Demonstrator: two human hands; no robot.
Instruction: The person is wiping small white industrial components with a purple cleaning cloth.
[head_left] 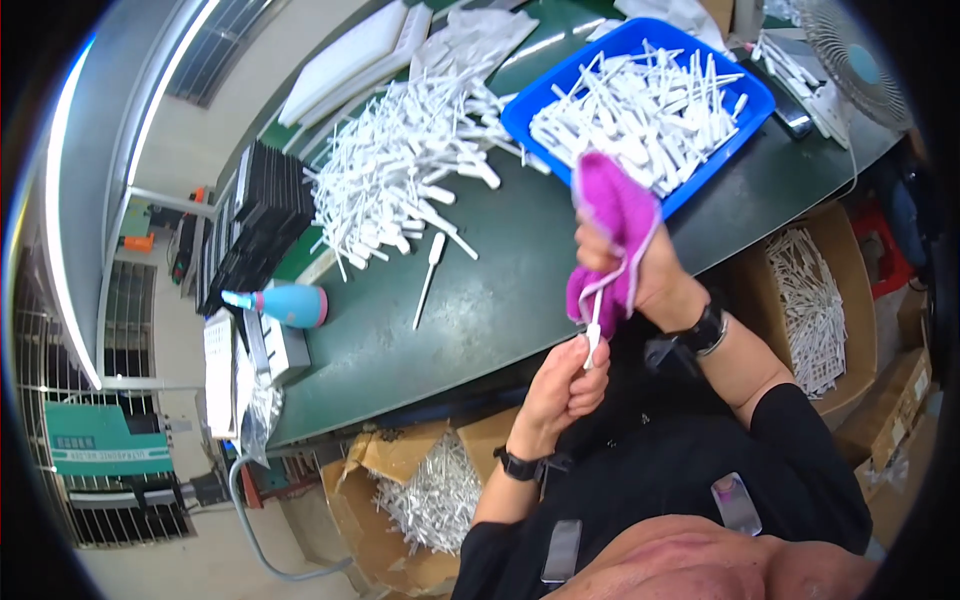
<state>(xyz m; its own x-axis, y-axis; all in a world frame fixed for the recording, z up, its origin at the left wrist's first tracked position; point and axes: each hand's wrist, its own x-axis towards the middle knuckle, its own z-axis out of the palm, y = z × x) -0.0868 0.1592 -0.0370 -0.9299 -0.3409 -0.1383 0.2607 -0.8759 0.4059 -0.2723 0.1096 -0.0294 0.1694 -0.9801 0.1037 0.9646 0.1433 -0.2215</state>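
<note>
My left hand is closed around the thick end of a white plastic stick, a thin rod with a wider handle-like part. My right hand grips a magenta cloth, which is bunched around the stick's thin end and hides its tip. Both hands are at the table's near edge, close to my body. Beyond them, a blue tray holds many similar white sticks. A large heap of them lies left of the tray, with one single stick apart from it.
On the green table stand a blue bottle and stacked black trays at the left. A small fan is at the far right. Cardboard boxes of white sticks sit below, one at the left and one at the right.
</note>
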